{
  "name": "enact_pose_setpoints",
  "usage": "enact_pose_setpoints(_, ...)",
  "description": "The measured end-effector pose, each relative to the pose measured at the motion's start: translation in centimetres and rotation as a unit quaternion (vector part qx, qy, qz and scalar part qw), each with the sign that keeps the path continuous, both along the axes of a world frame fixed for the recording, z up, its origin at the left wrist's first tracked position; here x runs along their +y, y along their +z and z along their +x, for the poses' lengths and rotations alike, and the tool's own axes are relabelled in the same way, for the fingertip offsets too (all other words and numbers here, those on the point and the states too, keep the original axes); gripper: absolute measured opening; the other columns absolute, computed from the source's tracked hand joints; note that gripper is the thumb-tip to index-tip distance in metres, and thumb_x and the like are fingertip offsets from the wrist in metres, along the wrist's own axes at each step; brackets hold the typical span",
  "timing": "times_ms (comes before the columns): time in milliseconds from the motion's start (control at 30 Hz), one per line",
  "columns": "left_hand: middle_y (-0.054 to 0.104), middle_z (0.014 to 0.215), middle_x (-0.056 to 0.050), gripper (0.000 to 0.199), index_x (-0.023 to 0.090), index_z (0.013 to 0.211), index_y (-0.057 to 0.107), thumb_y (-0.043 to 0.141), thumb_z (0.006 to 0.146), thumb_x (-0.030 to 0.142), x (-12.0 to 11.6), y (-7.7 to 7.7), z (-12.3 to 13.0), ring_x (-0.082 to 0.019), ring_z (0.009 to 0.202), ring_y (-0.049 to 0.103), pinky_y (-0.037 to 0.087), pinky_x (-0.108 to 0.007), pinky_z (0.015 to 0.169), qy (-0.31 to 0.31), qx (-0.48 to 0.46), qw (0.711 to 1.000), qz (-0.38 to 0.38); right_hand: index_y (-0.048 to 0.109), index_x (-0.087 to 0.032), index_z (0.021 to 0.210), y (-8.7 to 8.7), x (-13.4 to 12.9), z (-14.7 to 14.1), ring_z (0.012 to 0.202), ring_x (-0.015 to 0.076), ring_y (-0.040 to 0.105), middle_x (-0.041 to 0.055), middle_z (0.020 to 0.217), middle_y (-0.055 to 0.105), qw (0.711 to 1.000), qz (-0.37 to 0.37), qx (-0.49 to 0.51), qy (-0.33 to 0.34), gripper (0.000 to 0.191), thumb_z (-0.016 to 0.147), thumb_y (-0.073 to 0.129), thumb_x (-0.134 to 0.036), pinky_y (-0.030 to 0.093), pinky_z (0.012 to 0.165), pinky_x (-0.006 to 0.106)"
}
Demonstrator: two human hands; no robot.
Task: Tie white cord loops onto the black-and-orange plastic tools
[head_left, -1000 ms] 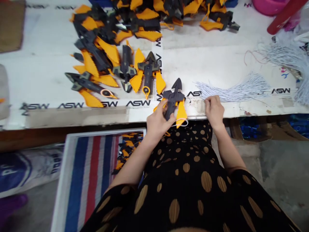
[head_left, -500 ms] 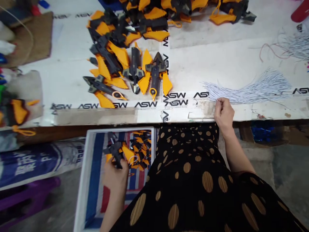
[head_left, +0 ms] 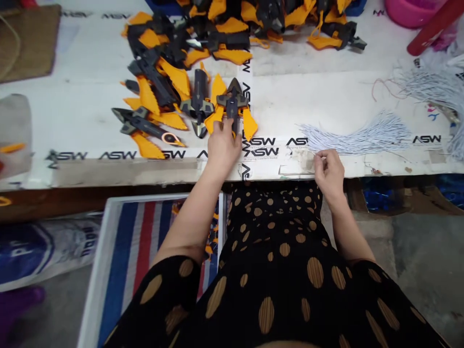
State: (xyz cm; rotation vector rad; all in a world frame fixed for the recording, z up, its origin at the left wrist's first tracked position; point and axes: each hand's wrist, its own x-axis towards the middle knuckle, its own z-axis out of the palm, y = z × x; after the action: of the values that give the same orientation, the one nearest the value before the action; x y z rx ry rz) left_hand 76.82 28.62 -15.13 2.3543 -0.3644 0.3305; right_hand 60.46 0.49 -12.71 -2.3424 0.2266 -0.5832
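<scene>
My left hand (head_left: 224,147) is on the table with its fingers around the tail end of a black and orange toy (head_left: 234,101), whose pointed nose faces away from me. Close by on the left lie another toy (head_left: 199,104) and a third one (head_left: 143,126) with an orange loop. At the table's front edge my right hand (head_left: 329,171) is closed in a pinch, touching the near left end of a bundle of thin white wires (head_left: 355,140); whether a wire is between the fingertips is too small to tell.
More black and orange toys (head_left: 232,41) are heaped at the back. A white-rimmed bin (head_left: 97,251) with striped lining stands below the table edge. More white wires (head_left: 431,87), a red cylinder (head_left: 431,31) and a pink bowl (head_left: 408,14) are at the right.
My left hand has let go of a toy over the bin and moved up to the toy on the table. My right hand stays by the wires. The view has shifted slightly.
</scene>
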Motion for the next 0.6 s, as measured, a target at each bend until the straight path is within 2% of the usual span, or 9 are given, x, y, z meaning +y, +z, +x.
enact_pose_setpoints(67,0.059,0.123,-0.016,0.039,0.023,0.12,0.062,0.071,0.086,0.038,-0.6,-0.2,0.3,-0.036,0.12,0.058,0.045,-0.049,0.106,0.006,0.002,0.999,-0.032,0.061,-0.022,0.096,0.3,0.3,-0.6,0.071,0.016,0.059,0.0046,0.09,0.066,0.999,0.032,0.002,0.017,0.019,0.1,0.05,-0.036,0.049,0.071,0.031)
enact_pose_setpoints(133,0.061,0.117,-0.013,0.036,0.022,0.116,0.06,0.068,0.088,0.042,-1.2,0.0,-0.9,-0.032,0.116,0.059,0.047,-0.046,0.105,0.017,0.003,0.997,-0.076,0.062,-0.022,0.1,0.5,0.5,-1.0,0.071,0.0161,0.06,0.0039,0.087,0.067,0.994,0.094,0.021,0.044,0.02,0.1,0.052,-0.039,0.05,0.068,0.03)
enact_pose_setpoints(233,0.062,0.113,-0.009,0.038,0.023,0.117,0.053,0.061,0.094,0.052,-2.8,0.9,-3.7,-0.025,0.106,0.063,0.053,-0.039,0.094,0.015,0.037,0.976,-0.216,0.062,-0.022,0.107,0.7,1.1,-1.2,0.067,0.0147,0.061,0.003,0.087,0.067,0.976,0.196,0.05,0.08,0.025,0.098,0.056,-0.045,0.05,0.064,0.029)
enact_pose_setpoints(267,0.063,0.112,-0.009,0.037,0.024,0.117,0.051,0.057,0.096,0.054,-3.4,1.1,-4.5,-0.022,0.099,0.064,0.054,-0.035,0.087,0.011,0.067,0.956,-0.284,0.061,-0.022,0.107,0.9,1.3,-1.2,0.065,0.014,0.061,0.0026,0.086,0.068,0.968,0.226,0.058,0.089,0.025,0.098,0.057,-0.046,0.051,0.063,0.029)
enact_pose_setpoints(333,0.065,0.112,-0.008,0.035,0.025,0.116,0.049,0.049,0.099,0.056,-4.7,1.5,-5.9,-0.016,0.082,0.064,0.055,-0.03,0.074,0.004,0.158,0.896,-0.416,0.06,-0.022,0.105,1.0,1.8,-1.1,0.061,0.0126,0.06,0.0019,0.084,0.068,0.953,0.276,0.066,0.103,0.025,0.096,0.059,-0.046,0.051,0.061,0.028)
enact_pose_setpoints(400,0.069,0.11,-0.009,0.037,0.024,0.113,0.051,0.044,0.101,0.058,-5.5,1.6,-6.9,-0.012,0.071,0.061,0.055,-0.027,0.069,-0.009,0.255,0.833,-0.491,0.059,-0.022,0.103,1.1,2.3,-1.0,0.06,0.0117,0.059,0.0015,0.083,0.068,0.941,0.308,0.068,0.119,0.024,0.096,0.061,-0.045,0.05,0.06,0.027)
enact_pose_setpoints(467,0.071,0.11,-0.011,0.043,0.022,0.111,0.056,0.045,0.099,0.063,-5.6,1.6,-7.8,-0.012,0.072,0.063,0.057,-0.027,0.07,-0.039,0.321,0.801,-0.503,0.058,-0.022,0.102,1.0,2.6,-0.9,0.06,0.0111,0.059,0.0009,0.082,0.068,0.936,0.319,0.072,0.133,0.023,0.095,0.062,-0.044,0.049,0.059,0.026)
enact_pose_setpoints(533,0.071,0.116,-0.012,0.048,0.023,0.115,0.058,0.055,0.093,0.066,-5.0,1.6,-8.9,-0.015,0.084,0.069,0.06,-0.031,0.078,-0.085,0.342,0.802,-0.483,0.059,-0.022,0.101,0.8,2.9,-0.8,0.058,0.0104,0.058,-0.0005,0.078,0.067,0.935,0.315,0.083,0.143,0.023,0.095,0.062,-0.043,0.048,0.058,0.025)
enact_pose_setpoints(600,0.069,0.125,-0.011,0.056,0.026,0.124,0.058,0.071,0.084,0.063,-4.1,1.6,-10.2,-0.018,0.096,0.071,0.061,-0.035,0.086,-0.128,0.336,0.815,-0.455,0.061,-0.021,0.099,0.7,3.1,-0.9,0.056,0.0099,0.056,-0.0019,0.074,0.064,0.935,0.307,0.094,0.152,0.022,0.094,0.063,-0.043,0.046,0.056,0.025)
